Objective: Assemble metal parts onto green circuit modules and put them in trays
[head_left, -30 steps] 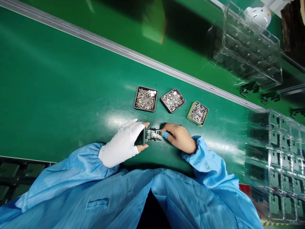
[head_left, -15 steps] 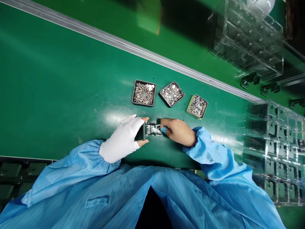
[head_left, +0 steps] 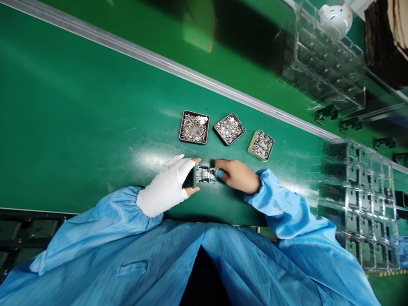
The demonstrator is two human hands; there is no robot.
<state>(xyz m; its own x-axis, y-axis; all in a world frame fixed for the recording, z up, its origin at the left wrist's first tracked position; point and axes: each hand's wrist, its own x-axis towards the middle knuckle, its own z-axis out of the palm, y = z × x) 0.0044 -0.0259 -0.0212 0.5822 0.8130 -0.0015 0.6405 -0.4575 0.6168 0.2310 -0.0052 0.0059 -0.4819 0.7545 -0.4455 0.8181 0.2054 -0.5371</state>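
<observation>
Bridging two hands: a small assembly held end to end

The assembly point(head_left: 204, 174) lies between the hands, just above or on the green worktop point(head_left: 95, 127), contact being unclear; its long axis runs roughly left to right across the wearer's front, with the dark green plate point(head_left: 194, 176) at its left end and the metal framework extending rightward; the plate itself stands crosswise to that axis. The white-gloved left hand point(head_left: 164, 189) spans the plate, one bare fingertip point(head_left: 196, 160) at its far edge and another point(head_left: 193, 191) at its near edge, the grip only as wide as the plate; the bare right hand point(head_left: 239, 175), marked by a blue band point(head_left: 219, 174), meets the opposite end, its fingers narrow and bunched; whether they pinch a small part cannot be told. Neither hand is clearly nearer, since each is at its own end; three trays of small metal parts, left point(head_left: 193, 143), middle point(head_left: 219, 137) and right point(head_left: 252, 142), lie beyond the assembly.

Compared with the frame just before, the hands keep nearly the same arrangement; the view has shifted slightly, and the white rounded object point(head_left: 338, 20) at upper right shows more fully.
</observation>
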